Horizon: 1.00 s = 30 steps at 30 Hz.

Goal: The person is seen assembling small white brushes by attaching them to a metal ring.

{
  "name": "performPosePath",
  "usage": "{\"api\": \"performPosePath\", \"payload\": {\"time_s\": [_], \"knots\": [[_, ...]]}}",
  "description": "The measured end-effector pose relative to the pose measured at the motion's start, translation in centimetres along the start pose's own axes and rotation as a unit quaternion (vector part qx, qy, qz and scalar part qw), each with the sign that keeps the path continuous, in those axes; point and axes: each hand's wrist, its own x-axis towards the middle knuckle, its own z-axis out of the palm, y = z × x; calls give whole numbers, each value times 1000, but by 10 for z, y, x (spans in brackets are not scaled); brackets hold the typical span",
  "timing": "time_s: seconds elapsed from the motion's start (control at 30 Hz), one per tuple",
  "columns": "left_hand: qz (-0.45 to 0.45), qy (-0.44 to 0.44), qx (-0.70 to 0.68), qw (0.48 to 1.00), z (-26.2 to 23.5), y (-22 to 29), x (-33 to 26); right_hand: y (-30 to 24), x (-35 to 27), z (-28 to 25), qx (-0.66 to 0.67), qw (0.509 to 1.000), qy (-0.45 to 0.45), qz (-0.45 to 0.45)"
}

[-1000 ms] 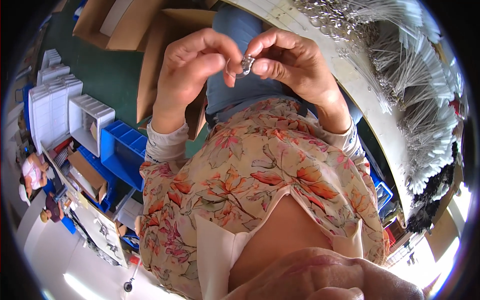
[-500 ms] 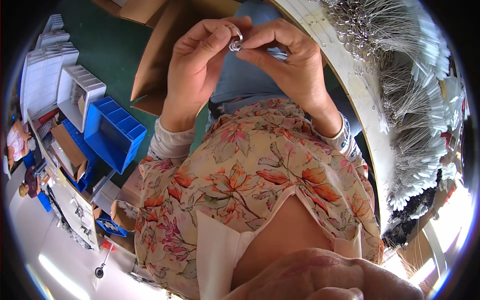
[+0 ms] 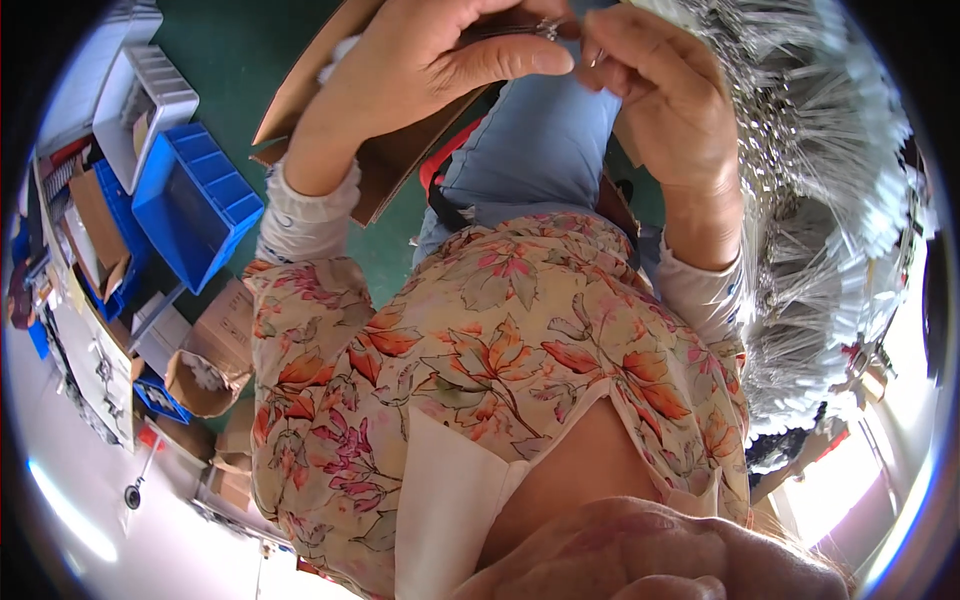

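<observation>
At the top edge, my left hand [image 3: 440,65] is closed with its thumb stretched to the right. By its fingertips shows a small shiny metal piece [image 3: 548,28], apparently of bent wire; the picture's edge cuts off part of the hand. Close to it on the right, my right hand [image 3: 675,100] is curled in a pinch. A thin bit of bent metal wire [image 3: 598,57] pokes out between its fingertips. The two hands almost touch. Right of my right hand lies a heap of thin wire brushes [image 3: 810,250] with metal loops and whitish tufts.
An open cardboard box [image 3: 385,170] stands on the green floor [image 3: 215,45] beyond my lap. To the left are a blue plastic crate [image 3: 195,205], a grey crate [image 3: 150,100] and a cardboard carton [image 3: 222,325]. The brush heap fills the right side.
Both hands have moved up and to the right, away from my body. Before, they pinched a curved metal piece together; now their fingertips are slightly apart. The whole view has shifted.
</observation>
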Motion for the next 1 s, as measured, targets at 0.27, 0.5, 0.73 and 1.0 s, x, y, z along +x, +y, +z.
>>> {"api": "performPosePath", "payload": {"time_s": [0.27, 0.5, 0.73, 1.0], "knots": [[-104, -146, 307, 935, -6, -58, -58, 25, -13, -7, -266, 919, -200, 210], [-425, -226, 384, 788, -2, -259, -188, -14, -17, -23, -646, 754, 1, -117], [-521, -236, 381, 727, 14, -335, -357, -27, -17, -6, -765, 628, -50, -135], [-627, -242, 393, 627, 40, -341, -420, -64, -8, 33, -772, 617, -124, -85]]}}
